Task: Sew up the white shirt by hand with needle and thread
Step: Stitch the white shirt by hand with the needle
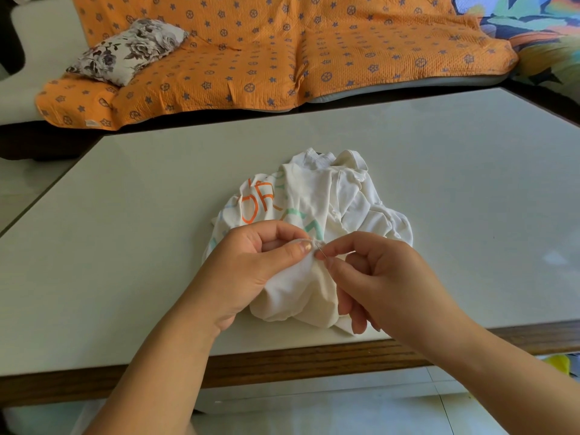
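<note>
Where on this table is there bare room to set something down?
Bare table left of the white shirt, right of it, and behind it toward the sofa. Crowded at the near middle, where the left hand grips it and the right hand pinches the needle.

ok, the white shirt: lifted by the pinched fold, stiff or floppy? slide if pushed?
Likely floppy: the white shirt lies crumpled in soft folds and sags below the grip of the left hand. Probably light: a thumb-and-finger pinch bunches it. A push would likely wrinkle it rather than slide it whole across the smooth table.
</note>
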{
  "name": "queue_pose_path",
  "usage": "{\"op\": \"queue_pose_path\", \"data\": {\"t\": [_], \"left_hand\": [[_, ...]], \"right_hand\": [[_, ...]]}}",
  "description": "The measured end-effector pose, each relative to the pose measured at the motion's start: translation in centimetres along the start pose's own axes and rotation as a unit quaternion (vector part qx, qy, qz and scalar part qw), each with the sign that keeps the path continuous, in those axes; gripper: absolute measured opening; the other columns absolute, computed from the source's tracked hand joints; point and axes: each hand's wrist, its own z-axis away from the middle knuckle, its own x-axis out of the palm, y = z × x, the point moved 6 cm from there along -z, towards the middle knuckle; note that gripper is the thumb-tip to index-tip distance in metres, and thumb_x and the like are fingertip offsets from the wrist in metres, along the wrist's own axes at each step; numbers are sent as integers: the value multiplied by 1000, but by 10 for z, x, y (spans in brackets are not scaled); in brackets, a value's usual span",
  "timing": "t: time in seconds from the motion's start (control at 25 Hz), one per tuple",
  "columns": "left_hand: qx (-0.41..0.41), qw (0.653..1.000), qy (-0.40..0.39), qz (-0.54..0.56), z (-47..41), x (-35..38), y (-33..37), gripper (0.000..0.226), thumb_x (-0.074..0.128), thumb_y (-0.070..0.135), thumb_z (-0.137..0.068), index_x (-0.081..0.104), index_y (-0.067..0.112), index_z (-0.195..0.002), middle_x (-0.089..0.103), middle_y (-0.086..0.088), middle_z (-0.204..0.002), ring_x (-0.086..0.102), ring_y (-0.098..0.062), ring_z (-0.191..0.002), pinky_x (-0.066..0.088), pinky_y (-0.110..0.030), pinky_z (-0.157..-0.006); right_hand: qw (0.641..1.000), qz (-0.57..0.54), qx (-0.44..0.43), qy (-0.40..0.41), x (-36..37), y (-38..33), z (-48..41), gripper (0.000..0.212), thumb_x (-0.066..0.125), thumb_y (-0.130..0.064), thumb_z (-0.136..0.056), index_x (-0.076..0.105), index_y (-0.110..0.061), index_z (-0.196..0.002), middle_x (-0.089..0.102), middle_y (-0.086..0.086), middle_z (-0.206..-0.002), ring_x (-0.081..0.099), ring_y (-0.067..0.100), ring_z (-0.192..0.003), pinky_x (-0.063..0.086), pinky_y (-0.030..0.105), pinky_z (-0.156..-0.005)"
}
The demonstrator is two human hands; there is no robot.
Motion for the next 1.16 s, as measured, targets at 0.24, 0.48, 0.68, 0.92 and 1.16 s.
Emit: {"op": "queue_pose_path", "data": {"t": [0.24, 0.48, 0.68, 0.92, 1.16], "left_hand": [[63, 989, 12, -136, 3, 5, 9, 11, 80, 40, -74, 77, 35, -83, 75, -1, -84, 69, -18, -84, 52, -34, -78], [87, 979, 43, -179, 3, 7, 9, 12, 74, 46, -77, 75, 37, -86, 71, -12, -87, 63, -35, -90, 51, -49, -86], [78, 983, 38, -160, 2, 11, 8, 13, 71, 25, -84, 77, 37, -87, 75, 16, -91, 67, 2, -93, 49, -14, -84], [93, 968, 39, -229, 4, 16, 7, 14, 71, 25, -85, 76, 38, -88, 74, 19, -90, 65, 6, -91, 44, -6, -79], [59, 974, 45, -213, 4, 10, 7, 10, 74, 29, -83, 76, 38, -83, 73, 21, -89, 64, 7, -90, 45, -6, -79]], "right_hand": [[1000, 5, 12, 12, 0, 5, -1, 12, 56, -23, -96, 64, -22, -87, 65, 3, -52, 55, 12, -38, 37, 14, -39], [999, -31, 3, 18, 2, 7, -4, 11, 55, -23, -98, 58, -16, -89, 67, 4, -59, 60, 18, -45, 46, 26, -44], [997, -73, -9, 18, 4, 8, -6, 4, 54, -18, -99, 54, -14, -96, 68, 7, -62, 63, 23, -49, 47, 27, -44], [994, -104, -1, 14, 6, 10, -10, 7, 51, -17, -100, 58, -16, -99, 72, 9, -68, 69, 24, -57, 52, 30, -48], [991, -86, -1, 105, -24, 9, -22, 9, 58, -19, -96, 63, -13, -92, 72, 4, -87, 67, 18, -56, 47, 24, -44]]}}
